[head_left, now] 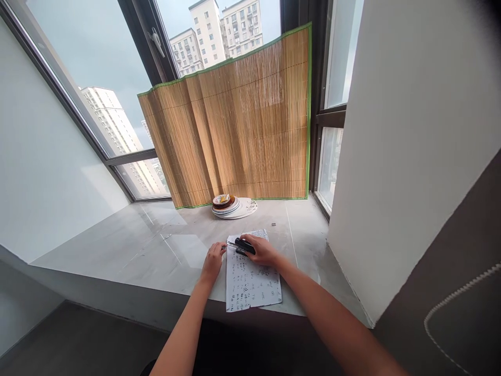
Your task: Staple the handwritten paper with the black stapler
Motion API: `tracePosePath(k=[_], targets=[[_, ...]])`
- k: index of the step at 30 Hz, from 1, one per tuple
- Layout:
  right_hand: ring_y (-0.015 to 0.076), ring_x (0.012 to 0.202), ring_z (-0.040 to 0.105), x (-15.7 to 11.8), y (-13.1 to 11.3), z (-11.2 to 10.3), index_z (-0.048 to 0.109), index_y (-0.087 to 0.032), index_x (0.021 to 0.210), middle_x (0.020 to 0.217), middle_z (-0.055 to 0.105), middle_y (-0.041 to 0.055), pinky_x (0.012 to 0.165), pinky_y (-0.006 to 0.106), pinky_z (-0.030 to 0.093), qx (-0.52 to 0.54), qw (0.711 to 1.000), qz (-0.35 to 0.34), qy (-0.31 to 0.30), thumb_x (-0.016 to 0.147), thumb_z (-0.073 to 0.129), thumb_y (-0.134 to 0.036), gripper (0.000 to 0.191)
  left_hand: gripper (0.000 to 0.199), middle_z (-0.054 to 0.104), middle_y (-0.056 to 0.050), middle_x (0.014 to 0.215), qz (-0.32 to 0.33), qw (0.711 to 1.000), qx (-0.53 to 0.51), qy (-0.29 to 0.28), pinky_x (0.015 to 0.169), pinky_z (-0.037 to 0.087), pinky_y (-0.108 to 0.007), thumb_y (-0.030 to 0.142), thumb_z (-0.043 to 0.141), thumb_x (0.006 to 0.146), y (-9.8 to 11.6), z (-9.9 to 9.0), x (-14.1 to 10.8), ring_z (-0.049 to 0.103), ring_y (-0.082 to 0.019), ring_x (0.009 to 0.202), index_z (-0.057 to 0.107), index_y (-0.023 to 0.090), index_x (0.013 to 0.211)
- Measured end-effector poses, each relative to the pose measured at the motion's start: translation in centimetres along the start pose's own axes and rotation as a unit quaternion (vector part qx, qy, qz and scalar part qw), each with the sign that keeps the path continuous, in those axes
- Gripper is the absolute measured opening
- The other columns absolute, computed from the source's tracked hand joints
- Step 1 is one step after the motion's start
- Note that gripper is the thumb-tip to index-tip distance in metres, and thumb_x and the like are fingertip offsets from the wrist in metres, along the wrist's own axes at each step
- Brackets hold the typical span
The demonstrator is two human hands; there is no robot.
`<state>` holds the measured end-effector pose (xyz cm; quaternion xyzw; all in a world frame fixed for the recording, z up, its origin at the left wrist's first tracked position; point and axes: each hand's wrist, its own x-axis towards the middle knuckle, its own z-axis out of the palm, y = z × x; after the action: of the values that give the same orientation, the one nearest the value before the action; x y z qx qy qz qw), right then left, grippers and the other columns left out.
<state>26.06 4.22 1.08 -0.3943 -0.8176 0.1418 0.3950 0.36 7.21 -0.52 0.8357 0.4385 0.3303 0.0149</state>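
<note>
Here's the right hand [263, 250], fingers closed round a black stapler [246, 246] that lies over the upper part of the written-on paper [254, 287], near the front edge of the windowsill [117, 261]. And the left hand [213, 260] comes in at the paper's left edge, fingertips bunched by the stapler's front end; whether they pinch anything, I can't tell. That stapler looks rigid and fairly light, smooth-cased and hinged, so the rear body is the secure hold, clear of the narrow front. The paper, though, looks thin and floppy, quick to crease or slide; flat fingers near its border suit it best. Farther back, stacked plates [226, 211] by the window side look hard and breakable.
</note>
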Motion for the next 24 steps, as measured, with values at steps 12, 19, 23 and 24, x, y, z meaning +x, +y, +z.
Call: tracePosePath(k=[12,19,23,24], targets=[[0.0254,0.105,0.064,0.2,-0.7,-0.4,0.056,-0.024,0.131,0.116,0.069,0.0074,0.089,0.033,0.048,-0.05,0.995,-0.069,-0.053,0.076,0.063,-0.009,0.057,0.016,0.065,-0.008,0.107,0.061,0.998,0.002,-0.031,0.09,0.048,-0.04,0.013,0.056,0.095,0.9,-1.3,0.1,0.058,-0.025,0.102,0.065,0.023,0.103],[0.0253,0.104,0.063,0.2,-1.1,-0.5,0.058,-0.027,0.131,0.117,0.068,0.0067,0.09,0.034,0.045,-0.067,0.992,-0.076,-0.071,0.079,0.063,-0.011,0.054,0.014,0.064,-0.008,0.105,0.052,0.999,0.0,-0.014,0.089,0.047,-0.04,0.017,0.052,0.097,0.4,-0.9,0.0,0.057,-0.025,0.1,0.064,0.022,0.103],[0.0245,0.103,0.062,0.3,-1.4,-0.4,0.058,-0.027,0.13,0.113,0.069,0.0064,0.09,0.034,0.043,-0.08,0.99,-0.091,-0.076,0.082,0.062,-0.011,0.051,0.013,0.064,-0.008,0.105,0.061,0.998,-0.011,-0.026,0.088,0.048,-0.038,0.018,0.053,0.098,0.4,-0.9,0.0,0.057,-0.025,0.099,0.064,0.022,0.104],[0.0244,0.103,0.062,0.3,-1.4,-0.4,0.058,-0.026,0.131,0.112,0.069,0.0067,0.09,0.034,0.043,-0.082,0.989,-0.096,-0.076,0.083,0.061,-0.011,0.05,0.013,0.064,-0.008,0.106,0.063,0.997,-0.014,-0.032,0.088,0.048,-0.038,0.018,0.054,0.097,0.4,-0.9,0.0,0.057,-0.024,0.098,0.064,0.022,0.104]])
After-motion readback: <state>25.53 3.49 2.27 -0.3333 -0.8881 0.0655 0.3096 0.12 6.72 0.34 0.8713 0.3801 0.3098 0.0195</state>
